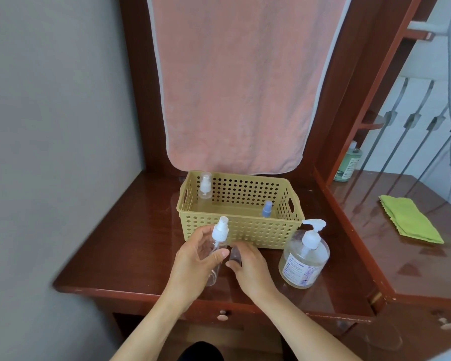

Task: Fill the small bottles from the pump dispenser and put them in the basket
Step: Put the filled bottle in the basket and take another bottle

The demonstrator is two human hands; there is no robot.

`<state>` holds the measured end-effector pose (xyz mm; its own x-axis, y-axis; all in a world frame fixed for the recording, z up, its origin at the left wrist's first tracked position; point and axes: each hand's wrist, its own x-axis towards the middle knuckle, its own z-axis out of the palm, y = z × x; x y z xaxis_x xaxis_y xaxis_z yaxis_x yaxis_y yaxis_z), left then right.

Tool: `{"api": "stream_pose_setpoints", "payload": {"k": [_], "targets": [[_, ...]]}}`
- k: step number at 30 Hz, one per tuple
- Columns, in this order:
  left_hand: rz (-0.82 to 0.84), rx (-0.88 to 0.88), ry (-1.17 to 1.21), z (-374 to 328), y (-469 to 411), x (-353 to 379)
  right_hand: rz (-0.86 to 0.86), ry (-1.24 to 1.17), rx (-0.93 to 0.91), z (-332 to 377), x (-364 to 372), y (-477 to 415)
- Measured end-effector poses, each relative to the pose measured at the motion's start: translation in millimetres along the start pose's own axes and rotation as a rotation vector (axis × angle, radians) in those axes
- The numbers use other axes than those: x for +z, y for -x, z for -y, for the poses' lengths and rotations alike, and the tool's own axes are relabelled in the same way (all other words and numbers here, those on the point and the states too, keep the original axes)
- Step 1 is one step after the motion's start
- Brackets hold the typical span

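While the left grip clasps a spray bottle at lower centre, the right grip pinches perhaps a cap.

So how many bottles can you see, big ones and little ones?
Small bottles: 3 (white-capped bottle and blue-capped bottle in the basket, clear bottle in the left hand)
Big pump dispenser: 1
Green bottle: 1
Total: 5
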<state>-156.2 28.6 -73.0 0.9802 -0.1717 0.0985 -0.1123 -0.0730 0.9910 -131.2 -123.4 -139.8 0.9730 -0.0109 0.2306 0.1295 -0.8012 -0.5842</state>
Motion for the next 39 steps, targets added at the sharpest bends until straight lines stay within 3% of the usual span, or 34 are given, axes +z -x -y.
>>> {"api": "stream_pose_setpoints", "payload": {"k": [5, 8, 10, 12, 14, 20, 27, 30, 35, 39], "targets": [[0.005, -0.009, 0.033, -1, 1, -1, 0.056, -0.018, -0.017, 7, 1, -4], [0.003, -0.019, 0.091, -1, 3, -3, -0.048, -0.059, 0.002, 17, -15, 9], [0.03, -0.026, 0.16, -2, 3, -5, -0.017, -0.325, 0.068, 28, -30, 27], [0.077, -0.032, 0.251, -4, 4, -3, 0.18, -0.669, 0.132, 43, -44, 44], [0.11, -0.046, 0.319, -4, 4, 0, 0.282, -0.755, 0.121, 51, -50, 52], [0.197, -0.081, 0.384, -11, 2, 5, 0.233, -0.756, 0.15, 46, -57, 52], [0.199, -0.012, 0.254, -15, 3, 4, 0.251, -0.768, 0.149, 46, -61, 49], [0.163, 0.028, 0.156, -14, 3, 5, 0.074, -0.742, 0.148, 51, -78, 39], [0.219, 0.033, 0.037, -10, 5, 14, -0.033, -0.431, -0.003, 76, -100, 20], [0.269, 0.009, 0.042, -13, 2, 10, 0.065, -0.249, -0.061, 76, -109, 9]]}}
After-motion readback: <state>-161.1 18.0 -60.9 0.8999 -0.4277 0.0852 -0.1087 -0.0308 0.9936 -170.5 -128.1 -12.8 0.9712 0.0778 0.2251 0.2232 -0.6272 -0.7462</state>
